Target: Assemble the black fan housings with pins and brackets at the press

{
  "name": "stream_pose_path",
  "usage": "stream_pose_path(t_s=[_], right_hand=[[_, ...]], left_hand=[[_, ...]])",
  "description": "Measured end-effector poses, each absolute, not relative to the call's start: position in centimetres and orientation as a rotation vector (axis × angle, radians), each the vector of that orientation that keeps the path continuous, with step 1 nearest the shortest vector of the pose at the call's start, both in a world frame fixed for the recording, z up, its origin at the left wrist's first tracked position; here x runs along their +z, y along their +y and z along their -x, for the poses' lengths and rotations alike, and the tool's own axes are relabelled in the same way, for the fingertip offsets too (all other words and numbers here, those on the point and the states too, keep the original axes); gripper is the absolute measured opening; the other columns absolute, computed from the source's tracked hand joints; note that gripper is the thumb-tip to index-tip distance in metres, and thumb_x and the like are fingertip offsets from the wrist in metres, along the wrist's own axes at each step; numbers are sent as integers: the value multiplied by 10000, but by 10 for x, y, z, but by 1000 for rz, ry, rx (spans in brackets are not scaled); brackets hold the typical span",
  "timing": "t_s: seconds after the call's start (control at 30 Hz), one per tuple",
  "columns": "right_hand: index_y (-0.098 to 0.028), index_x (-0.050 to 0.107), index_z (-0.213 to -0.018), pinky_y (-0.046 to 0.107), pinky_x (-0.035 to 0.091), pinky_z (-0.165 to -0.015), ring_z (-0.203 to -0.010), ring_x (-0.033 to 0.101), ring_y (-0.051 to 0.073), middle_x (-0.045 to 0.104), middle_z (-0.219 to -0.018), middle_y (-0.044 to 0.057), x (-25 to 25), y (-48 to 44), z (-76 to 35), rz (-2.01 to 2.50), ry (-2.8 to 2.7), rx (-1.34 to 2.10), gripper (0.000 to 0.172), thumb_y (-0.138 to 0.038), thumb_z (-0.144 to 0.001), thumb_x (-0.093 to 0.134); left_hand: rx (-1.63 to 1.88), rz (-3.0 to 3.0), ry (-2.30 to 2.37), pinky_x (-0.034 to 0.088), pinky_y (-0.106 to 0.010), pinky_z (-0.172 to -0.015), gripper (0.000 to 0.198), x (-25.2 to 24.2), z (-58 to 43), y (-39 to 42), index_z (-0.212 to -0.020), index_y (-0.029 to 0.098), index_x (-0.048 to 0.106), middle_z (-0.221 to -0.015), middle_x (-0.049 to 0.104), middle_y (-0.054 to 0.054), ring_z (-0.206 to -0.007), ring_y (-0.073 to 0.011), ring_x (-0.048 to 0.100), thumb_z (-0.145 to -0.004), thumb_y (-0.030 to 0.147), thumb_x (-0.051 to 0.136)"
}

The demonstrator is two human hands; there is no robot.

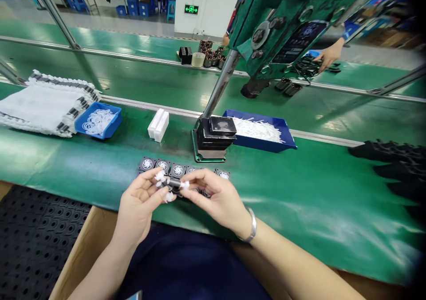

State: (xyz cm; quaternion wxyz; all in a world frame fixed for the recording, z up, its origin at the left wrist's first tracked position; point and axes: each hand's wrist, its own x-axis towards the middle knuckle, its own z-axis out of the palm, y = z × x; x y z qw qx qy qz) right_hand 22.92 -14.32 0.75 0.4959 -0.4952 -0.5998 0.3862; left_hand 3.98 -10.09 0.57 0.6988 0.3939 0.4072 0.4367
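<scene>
Between my two hands is a small part, a dark rotor-like cylinder with white ends (pixel 173 182). My left hand (pixel 141 202) is closed on its left end, where white finned pieces stick out past the fingers. At the other end, the thumb and fingers of my right hand (pixel 218 198) pinch the white tip. Just beyond and beneath the hands, several black square pieces with white spiral faces (pixel 179 170) lie in rows on the green mat (pixel 299 229). My hands hide some of these squares.
A green press (pixel 286 33) on a steel column rises behind the black base block (pixel 216 133). Nearby are a blue tray of white sticks (pixel 279 147), white blocks (pixel 159 124), a blue bin of white rings (pixel 113 124) and stacked white-and-black parts (pixel 40 104). Across the bench, a co-worker's hand (pixel 333 53) touches dark cables.
</scene>
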Motion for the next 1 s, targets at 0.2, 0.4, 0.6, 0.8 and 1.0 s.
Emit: stream_pose_path(t_s=[0.2,0.4,0.6,0.8,1.0], right_hand=[[-204,659,-1098,303,593,-869,-947,703,159,730,-1062,50,13,-134,-239,1336,-1770,547,172,-214,-935,605],[-168,630,-1147,382,578,-912,-976,678,199,724,-1057,91,4,-129,-234,1224,-2111,339,203,-192,-964,545],[-202,463,-1379,415,549,-955,-1102,621,222,616,-1288,132,19,-122,-224,1181,-2102,479,520,-357,-918,645],[-215,641,-1091,273,566,-760,-822,647,136,692,-960,43,24,-118,-207,1112,-1857,715,149,-252,-963,573],[-209,646,-1119,267,566,-794,-874,664,141,698,-1011,46,14,-107,-205,1242,-1807,594,178,-220,-955,578]], left_hand=[[1137,-930,1022,633,-275,-756,404,8,-21,-92,-1158,214,671,-1115,669,-50,-937,-202,732,-774,240,794],[1179,-1037,1063,614,-247,-784,433,4,-12,-93,-1186,217,636,-942,657,-5,-941,-195,732,-780,233,787],[992,-1234,1094,584,-249,-837,385,-4,-10,-99,-1151,203,628,-973,696,-34,-966,-173,692,-797,266,768],[858,-1410,1066,580,-307,-877,172,-6,-1,-102,-977,205,716,-978,725,-46,-938,-196,700,-848,319,715],[1123,-1535,1265,552,-282,-828,174,2,26,-80,-980,215,744,-1003,683,-47,-926,-189,658,-844,321,716]])
